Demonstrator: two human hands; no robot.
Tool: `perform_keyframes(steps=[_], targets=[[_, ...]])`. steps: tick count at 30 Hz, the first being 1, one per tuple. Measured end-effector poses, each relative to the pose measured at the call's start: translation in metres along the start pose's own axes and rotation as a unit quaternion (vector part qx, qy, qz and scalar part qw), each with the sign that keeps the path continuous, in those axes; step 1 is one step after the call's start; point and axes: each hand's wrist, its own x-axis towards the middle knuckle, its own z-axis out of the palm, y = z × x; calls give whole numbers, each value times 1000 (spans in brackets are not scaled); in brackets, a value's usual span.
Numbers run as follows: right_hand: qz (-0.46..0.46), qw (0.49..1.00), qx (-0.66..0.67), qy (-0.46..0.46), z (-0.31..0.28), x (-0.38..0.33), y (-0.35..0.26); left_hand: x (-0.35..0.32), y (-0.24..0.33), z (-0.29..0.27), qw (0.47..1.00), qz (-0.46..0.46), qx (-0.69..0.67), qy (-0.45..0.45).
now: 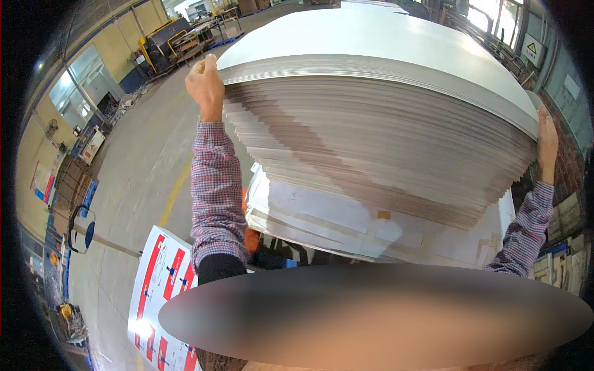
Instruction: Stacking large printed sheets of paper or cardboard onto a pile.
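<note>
A tall stack of large paperboard sheets (371,133) stands in front of me, its top sheet (371,34) white and its edges greyish brown. The upper band of sheets (346,65) looks paler and juts slightly over those below. At the near left corner, my left hand (205,85) is closed round the edge of this upper band. My right hand (547,143) grips the near right corner of the same band; its fingers are partly hidden. Both arms are spread wide. Under the stack lies a white sheet-covered base (346,216) with torn, creased edges.
To my lower left is a white printed board (164,290) with red bands. Concrete floor (133,179) with a yellow line runs along the left. Carts and equipment (179,40) stand at the far left. A warning sign (531,49) hangs at the right. A blurred patch hides the bottom.
</note>
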Motion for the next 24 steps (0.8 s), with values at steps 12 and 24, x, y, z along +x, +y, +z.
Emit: perform_keyframes(steps=[12, 24], targets=[[99, 974, -73, 190, 14, -6, 4, 3, -8, 24, 979, 98, 77, 162], [62, 992, -17, 110, 22, 6, 47, -5, -4, 22, 989, -11, 146, 35]])
